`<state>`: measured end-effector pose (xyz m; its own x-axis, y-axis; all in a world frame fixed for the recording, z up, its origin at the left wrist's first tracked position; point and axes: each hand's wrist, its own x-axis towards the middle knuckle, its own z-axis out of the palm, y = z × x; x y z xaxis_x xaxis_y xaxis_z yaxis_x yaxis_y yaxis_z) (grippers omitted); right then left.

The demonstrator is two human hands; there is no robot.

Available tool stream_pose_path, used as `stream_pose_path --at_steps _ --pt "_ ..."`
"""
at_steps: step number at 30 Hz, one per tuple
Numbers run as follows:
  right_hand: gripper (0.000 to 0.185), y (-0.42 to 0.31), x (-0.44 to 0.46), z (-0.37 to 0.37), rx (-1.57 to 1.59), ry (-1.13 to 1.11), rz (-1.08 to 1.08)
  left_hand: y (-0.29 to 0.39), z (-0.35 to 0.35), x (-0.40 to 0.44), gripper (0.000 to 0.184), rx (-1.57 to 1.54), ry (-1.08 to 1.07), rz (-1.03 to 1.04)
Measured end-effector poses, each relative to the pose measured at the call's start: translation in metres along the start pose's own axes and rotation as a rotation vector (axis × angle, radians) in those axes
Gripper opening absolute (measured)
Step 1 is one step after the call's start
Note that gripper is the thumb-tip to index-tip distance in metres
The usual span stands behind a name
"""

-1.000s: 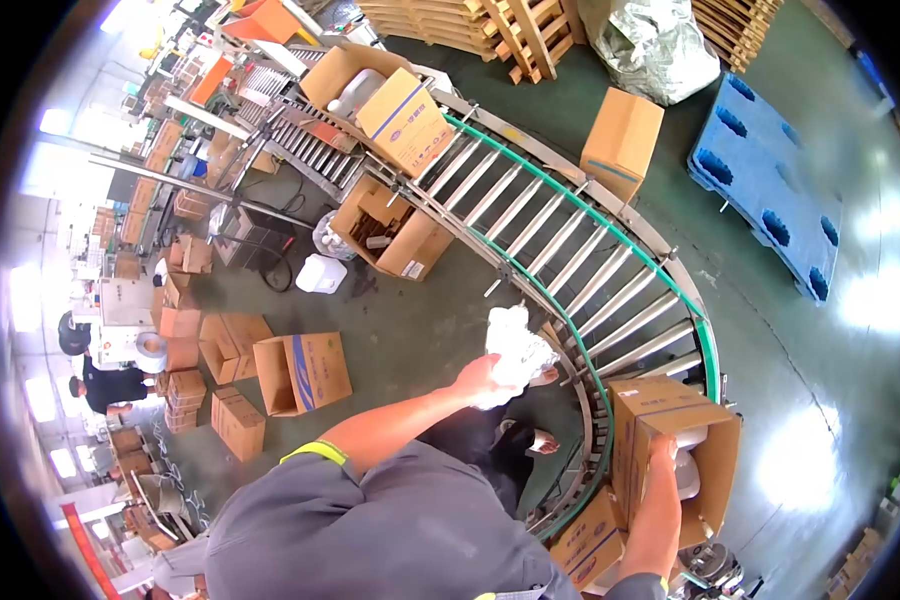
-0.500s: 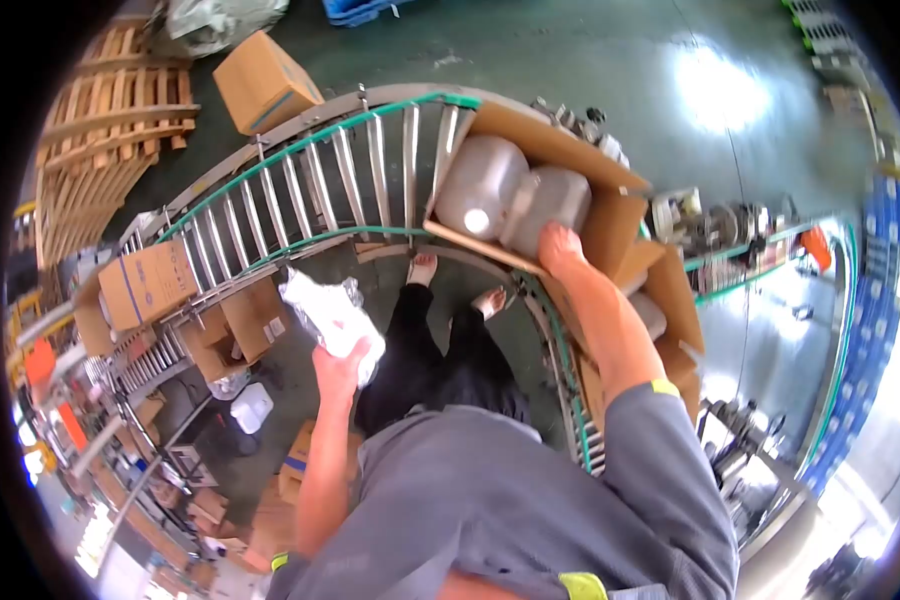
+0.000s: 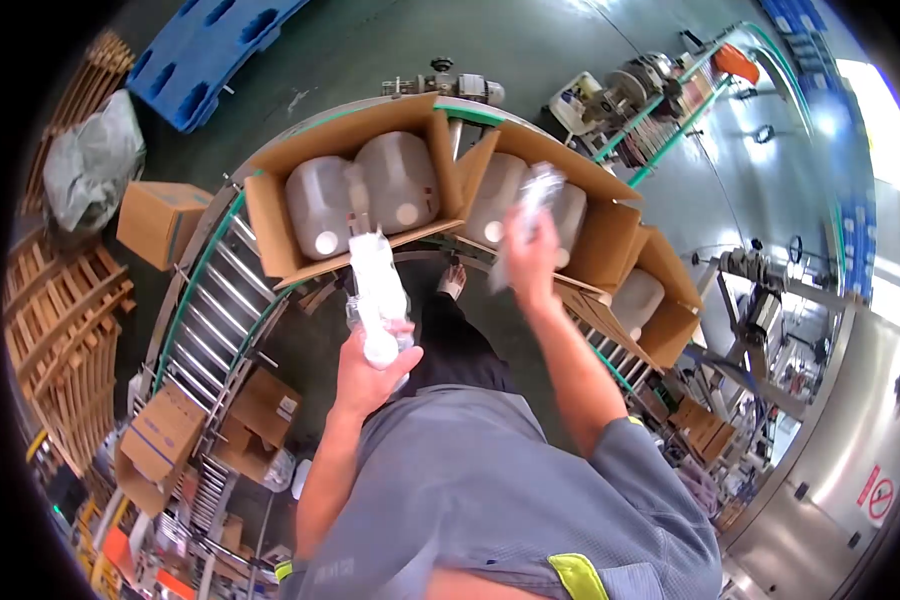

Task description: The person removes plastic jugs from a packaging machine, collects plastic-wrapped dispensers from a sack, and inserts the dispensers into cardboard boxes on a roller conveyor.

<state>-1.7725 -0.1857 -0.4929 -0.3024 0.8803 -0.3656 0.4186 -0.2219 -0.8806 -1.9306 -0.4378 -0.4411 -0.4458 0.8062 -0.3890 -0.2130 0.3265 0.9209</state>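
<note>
My left hand is closed around a bundle of white pieces in clear plastic wrap, held before the nearest open carton. Two translucent jugs with white caps stand in that carton. My right hand is closed on a clear plastic-wrapped piece, smeared by motion, above a second open carton. Two more jugs show in this carton, partly hidden by the hand. Further right, a third carton holds a jug.
A curved roller conveyor with green rails carries the cartons and bends around me. Beyond it lie a closed carton, wooden pallets and a blue pallet. Open cartons stand at lower left. Machinery is on the right.
The view has turned, and the cartons appear further left. My right hand has left the jug it touched and now holds a wrapped piece. My left hand still holds its bundle, nearer the carton.
</note>
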Motion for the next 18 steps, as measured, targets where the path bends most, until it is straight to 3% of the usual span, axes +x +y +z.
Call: stream_pose_path --at_steps 2,4,5,6,8,10,11,13,14,15,16,17,18 --pt "0.057 0.043 0.057 -0.024 -0.562 0.481 -0.296 -0.004 -0.002 -0.005 0.032 -0.024 -0.036 0.003" --pt "0.067 0.12 0.094 -0.029 -1.03 0.338 -0.233 0.0 -0.007 -0.012 0.03 0.1 -0.194 -0.148" --pt "0.058 0.114 0.109 -0.024 -1.124 -0.166 0.161 0.002 -0.006 -0.017 0.031 0.117 -0.219 -0.148" --pt "0.058 0.105 0.112 -0.01 -1.115 -0.188 0.138 0.01 -0.005 -0.021 0.031 0.12 -0.22 -0.168" --pt "0.044 0.077 0.098 0.03 -1.099 -0.562 0.073 0.005 -0.006 -0.03 0.032 0.154 -0.212 -0.185" --pt "0.036 0.052 0.088 0.058 -1.185 -0.596 0.107 -0.001 -0.002 -0.033 0.034 0.25 -0.147 -0.086" --pt "0.031 0.072 0.097 0.071 -1.254 -0.586 0.01 0.0 -0.004 -0.032 0.035 0.338 -0.187 -0.128" --pt "0.034 0.061 0.097 0.088 -1.259 -0.601 0.055 0.003 -0.004 -0.037 0.038 0.341 -0.135 -0.076" --pt "0.031 0.095 0.118 0.086 -1.271 -0.64 -0.145 -0.015 -0.002 -0.038 0.039 0.38 -0.039 0.099" --pt "0.027 0.154 0.152 0.079 -1.493 -0.734 -0.611 -0.014 -0.003 -0.038 0.041 0.362 -0.029 0.11" --pt "0.029 0.142 0.152 0.08 -1.589 -0.761 -0.434 -0.011 -0.001 -0.04 0.042 0.351 -0.014 0.074" --pt "0.027 0.147 0.157 0.071 -1.567 -0.701 -0.432 0.0 -0.006 -0.04 0.043 0.29 -0.064 0.007" --pt "0.031 0.096 0.125 0.068 -1.458 -0.618 -0.199 0.004 -0.007 -0.043 0.043 0.313 -0.016 0.011"
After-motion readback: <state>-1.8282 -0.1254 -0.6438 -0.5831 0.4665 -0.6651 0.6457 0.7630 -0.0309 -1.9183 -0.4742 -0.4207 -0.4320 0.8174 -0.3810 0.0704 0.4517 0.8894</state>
